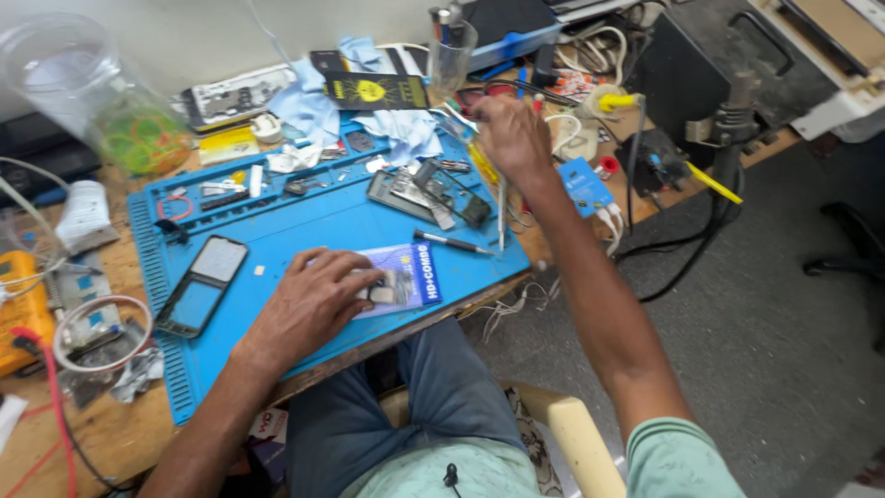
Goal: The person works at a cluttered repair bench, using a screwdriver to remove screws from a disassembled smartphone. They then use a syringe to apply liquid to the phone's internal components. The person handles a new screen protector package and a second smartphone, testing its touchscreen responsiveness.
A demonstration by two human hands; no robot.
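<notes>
My left hand [309,304] lies palm down on a flat blue and white packet [406,277] near the front edge of a blue work mat [313,226]. My right hand [509,138] is raised over the mat's far right corner, fingers closed around a thin tool that I cannot make out clearly. Below it lies an opened phone [429,195] with its parts exposed. A dark screwdriver [452,242] rests on the mat between the opened phone and the packet. A black phone [202,285] lies face up at the mat's left.
A clear jar [101,97] with coloured bands stands at the back left. Blue cloths [313,106], a black packet [376,90] and a glass tool holder [452,55] sit behind the mat. Cables and a yellow meter [20,314] crowd the left; a soldering station [701,83] stands right.
</notes>
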